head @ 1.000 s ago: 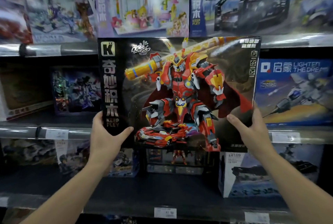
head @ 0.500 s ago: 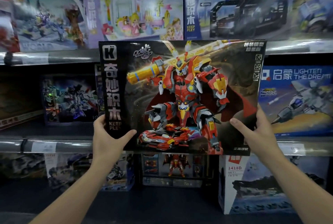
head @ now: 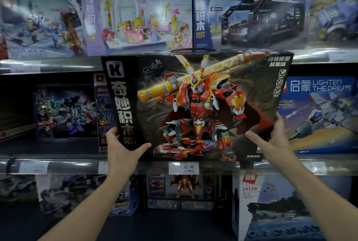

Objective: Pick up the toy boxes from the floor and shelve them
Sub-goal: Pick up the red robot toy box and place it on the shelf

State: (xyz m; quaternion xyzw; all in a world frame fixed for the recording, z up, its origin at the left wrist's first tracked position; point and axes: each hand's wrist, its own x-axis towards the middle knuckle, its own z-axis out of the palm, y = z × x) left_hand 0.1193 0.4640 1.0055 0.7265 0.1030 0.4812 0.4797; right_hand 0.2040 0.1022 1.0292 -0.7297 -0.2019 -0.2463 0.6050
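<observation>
A large black toy box [head: 195,105] with a red and gold robot on its front stands upright at the middle shelf [head: 58,165], its lower edge at the shelf's front rail. My left hand [head: 122,147] grips its lower left corner, thumb across the front. My right hand [head: 271,142] grips its lower right edge, thumb on the front and fingers behind. The box hides the shelf space behind it.
On the middle shelf stand a dark robot box [head: 64,111] at left and a blue jet box [head: 319,112] at right. The shelf above bears a pastel castle box [head: 137,16] and a black truck box [head: 251,12]. More boxes [head: 271,207] fill the shelf below. A price tag [head: 183,168] reads 52.80.
Both hands have carried the box closer to the middle shelf, and its lower edge now meets the shelf's rail. My grip has not changed.
</observation>
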